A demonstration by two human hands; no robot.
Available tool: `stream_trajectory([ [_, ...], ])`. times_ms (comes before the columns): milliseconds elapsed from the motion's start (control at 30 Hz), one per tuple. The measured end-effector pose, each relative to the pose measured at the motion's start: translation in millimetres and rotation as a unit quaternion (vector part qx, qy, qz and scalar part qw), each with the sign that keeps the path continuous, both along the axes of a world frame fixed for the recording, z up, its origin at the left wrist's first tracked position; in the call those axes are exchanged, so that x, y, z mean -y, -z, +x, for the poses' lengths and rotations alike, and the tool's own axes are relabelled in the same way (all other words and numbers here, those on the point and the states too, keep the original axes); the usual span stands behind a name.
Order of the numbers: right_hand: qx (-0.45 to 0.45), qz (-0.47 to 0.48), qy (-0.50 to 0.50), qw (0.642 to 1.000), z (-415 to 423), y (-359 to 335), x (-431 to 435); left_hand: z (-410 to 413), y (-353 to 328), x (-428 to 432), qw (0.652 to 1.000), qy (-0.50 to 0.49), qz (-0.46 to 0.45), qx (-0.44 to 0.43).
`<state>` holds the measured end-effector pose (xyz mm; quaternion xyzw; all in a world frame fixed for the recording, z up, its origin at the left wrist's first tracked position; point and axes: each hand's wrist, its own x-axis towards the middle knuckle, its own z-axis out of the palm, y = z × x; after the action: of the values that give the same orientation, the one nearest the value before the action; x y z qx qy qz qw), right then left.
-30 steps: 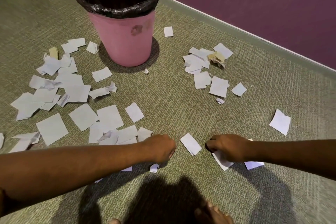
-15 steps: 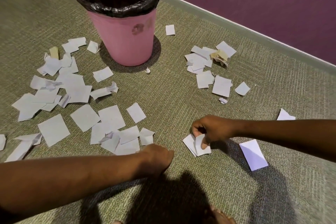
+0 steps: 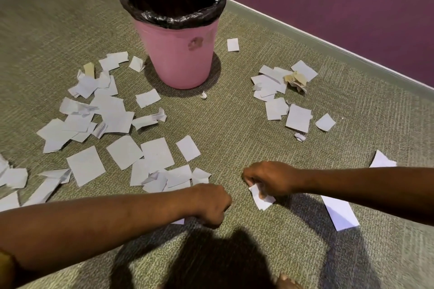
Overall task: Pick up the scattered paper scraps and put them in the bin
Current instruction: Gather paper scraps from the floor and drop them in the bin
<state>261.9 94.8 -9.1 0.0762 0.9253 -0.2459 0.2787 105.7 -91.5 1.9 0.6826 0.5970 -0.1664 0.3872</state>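
Observation:
A pink bin with a black liner stands on the carpet at the top middle. White paper scraps lie scattered to its left and in front, and a smaller cluster of scraps lies to its right. My right hand is low over the carpet and pinches a few white scraps that hang below its fingers. My left hand is curled into a fist just left of it, fingers tucked under. A white paper edge shows beneath its wrist.
A loose white scrap lies under my right forearm, and another scrap lies beyond it. One scrap sits beside the bin. A purple wall with a grey skirting runs along the right. My toes show at the bottom.
My right hand moved left from the scraps near the right, gathering scraps, and now holds them lifted. One scrap stayed behind on the carpet. My left hand shifted slightly towards me.

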Motion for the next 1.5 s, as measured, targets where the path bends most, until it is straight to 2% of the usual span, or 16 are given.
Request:
stream_trajectory([
  [100, 0.006, 0.007, 0.005, 1.000, -4, 0, -2, -6, -6, -8, 0.993, -0.079, -0.051, 0.073],
  [233, 0.024, 0.010, 0.017, 1.000, -10, -9, -9, -14, -18, -22, 0.956, -0.193, -0.122, 0.184],
  [400, 0.014, -0.024, 0.103, 0.994, -30, -29, -35, -43, -57, -46, 0.914, -0.274, -0.136, 0.266],
  [500, -0.023, -0.087, 0.176, 0.980, -47, -54, -50, -74, -79, -65, 0.877, -0.342, -0.132, 0.309],
  [600, -0.060, -0.179, 0.285, 0.940, -66, -89, -63, -103, -101, -79, 0.829, -0.410, -0.108, 0.365],
  [700, -0.104, -0.235, 0.351, 0.900, -93, -127, -70, -130, -130, -91, 0.787, -0.458, -0.057, 0.408],
  [833, -0.176, -0.313, 0.436, 0.825, -130, -179, -68, -157, -161, -103, 0.730, -0.506, -0.011, 0.459],
  [900, -0.208, -0.354, 0.453, 0.792, -144, -200, -66, -162, -175, -107, 0.690, -0.544, -0.006, 0.478],
  [1033, -0.257, -0.391, 0.449, 0.761, -171, -234, -60, -177, -203, -114, 0.632, -0.596, 0.054, 0.492],
  [1133, -0.287, -0.422, 0.466, 0.723, -194, -251, -56, -195, -221, -118, 0.562, -0.642, 0.065, 0.518],
  [1267, -0.305, -0.471, 0.483, 0.672, -226, -261, -53, -221, -238, -126, 0.480, -0.716, 0.112, 0.495],
  [1333, -0.316, -0.479, 0.502, 0.647, -242, -262, -53, -233, -244, -129, 0.459, -0.736, 0.139, 0.477],
  [1500, -0.325, -0.495, 0.522, 0.614, -273, -264, -45, -244, -256, -130, 0.452, -0.737, 0.185, 0.467],
])
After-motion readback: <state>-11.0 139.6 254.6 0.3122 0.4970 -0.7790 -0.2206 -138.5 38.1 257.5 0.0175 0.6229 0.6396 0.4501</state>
